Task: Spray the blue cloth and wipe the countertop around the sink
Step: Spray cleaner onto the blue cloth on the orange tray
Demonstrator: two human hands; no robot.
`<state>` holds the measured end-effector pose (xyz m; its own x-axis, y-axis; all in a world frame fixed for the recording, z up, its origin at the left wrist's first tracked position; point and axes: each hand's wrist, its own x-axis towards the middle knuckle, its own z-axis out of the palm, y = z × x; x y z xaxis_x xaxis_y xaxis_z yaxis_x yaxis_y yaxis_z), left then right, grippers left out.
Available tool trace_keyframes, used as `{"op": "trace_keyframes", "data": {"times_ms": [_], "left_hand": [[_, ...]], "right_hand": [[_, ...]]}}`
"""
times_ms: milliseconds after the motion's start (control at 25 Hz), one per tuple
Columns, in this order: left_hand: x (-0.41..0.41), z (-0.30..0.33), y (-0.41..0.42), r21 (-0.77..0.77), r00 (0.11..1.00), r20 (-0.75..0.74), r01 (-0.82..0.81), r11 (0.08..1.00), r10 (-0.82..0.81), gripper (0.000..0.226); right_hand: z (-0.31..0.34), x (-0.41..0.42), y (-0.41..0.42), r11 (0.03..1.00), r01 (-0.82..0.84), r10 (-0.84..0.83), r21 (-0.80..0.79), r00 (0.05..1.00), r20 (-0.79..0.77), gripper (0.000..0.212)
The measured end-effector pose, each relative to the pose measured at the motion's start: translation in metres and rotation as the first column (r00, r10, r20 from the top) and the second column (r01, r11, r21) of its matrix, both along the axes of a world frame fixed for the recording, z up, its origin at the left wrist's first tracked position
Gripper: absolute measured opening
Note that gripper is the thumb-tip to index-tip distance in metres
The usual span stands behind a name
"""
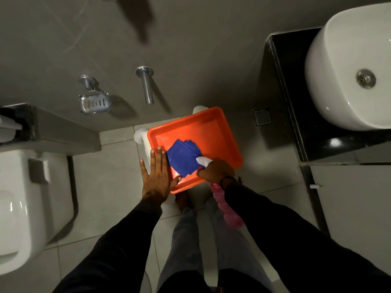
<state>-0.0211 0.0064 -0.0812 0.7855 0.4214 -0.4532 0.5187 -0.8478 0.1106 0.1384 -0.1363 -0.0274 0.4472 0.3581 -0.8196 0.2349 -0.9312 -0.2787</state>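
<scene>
Blue folded cloth [183, 158] lies in a shallow orange plastic tray [213, 132] at the middle of the frame. Left hand [155, 176] rests flat and spread on the tray's edge. Right hand [215, 171] grips a pink spray bottle with a white nozzle [227, 208], the nozzle over the cloth. White oval sink [338, 60] sits on the black counter [285, 70] at upper right.
</scene>
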Motion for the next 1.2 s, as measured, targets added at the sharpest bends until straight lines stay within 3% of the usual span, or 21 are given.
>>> {"op": "trace_keyframes", "data": {"times_ms": [80,200,320,400,480,680,800,960,1000,1120,1200], "left_hand": [[0.001,0.0,-0.001,-0.001,1.0,-0.005,0.003,1.0,-0.003,0.106],[0.001,0.0,0.0,-0.007,1.0,-0.003,0.001,1.0,-0.001,0.108],[0.0,0.0,0.0,-0.013,1.0,-0.008,0.002,1.0,-0.002,0.11],[0.0,-0.001,0.0,-0.009,1.0,-0.01,0.002,1.0,-0.002,0.11],[0.001,-0.003,0.0,-0.017,1.0,-0.015,-0.002,1.0,0.001,0.113],[0.001,-0.011,-0.001,-0.002,1.0,-0.001,-0.004,1.0,0.004,0.116],[0.002,-0.004,-0.002,-0.004,1.0,-0.02,0.014,1.0,-0.014,0.115],[0.013,0.011,-0.001,0.046,0.996,-0.046,0.079,0.996,-0.077,0.102],[0.019,0.013,0.0,0.039,0.994,-0.046,0.097,0.994,-0.096,0.097],[0.051,0.013,0.005,-0.024,0.983,-0.035,0.179,0.983,-0.18,0.078],[0.071,0.012,0.009,-0.123,0.993,0.001,0.121,0.985,-0.122,0.076]], "right_hand": [[0.007,0.01,-0.002,0.999,0.009,-0.01,0.051,1.0,0.016,0.062],[0.031,0.052,0.007,0.944,0.185,-0.196,0.272,0.98,0.014,0.06],[0.055,0.087,0.015,0.781,0.346,-0.498,0.52,0.848,0.183,0.016],[0.06,0.09,0.017,0.708,0.279,-0.595,0.649,0.731,0.334,0.012],[0.048,0.082,0.016,0.664,0.22,-0.619,0.715,0.697,0.361,0.021],[0.008,0.059,0.003,0.675,0.245,-0.594,0.695,0.74,0.316,0.044],[0.004,0.049,-0.007,0.665,0.349,-0.647,0.66,0.711,0.275,0.061],[0.0,0.021,-0.027,0.722,0.537,-0.666,0.436,0.71,0.228,0.093],[-0.003,0.01,-0.031,0.746,0.541,-0.641,0.388,0.741,0.2,0.092],[-0.024,-0.011,-0.019,0.825,0.444,-0.519,0.349,0.84,0.159,0.062],[-0.037,-0.011,0.002,0.846,0.405,-0.475,0.347,0.867,0.148,0.065]]}}
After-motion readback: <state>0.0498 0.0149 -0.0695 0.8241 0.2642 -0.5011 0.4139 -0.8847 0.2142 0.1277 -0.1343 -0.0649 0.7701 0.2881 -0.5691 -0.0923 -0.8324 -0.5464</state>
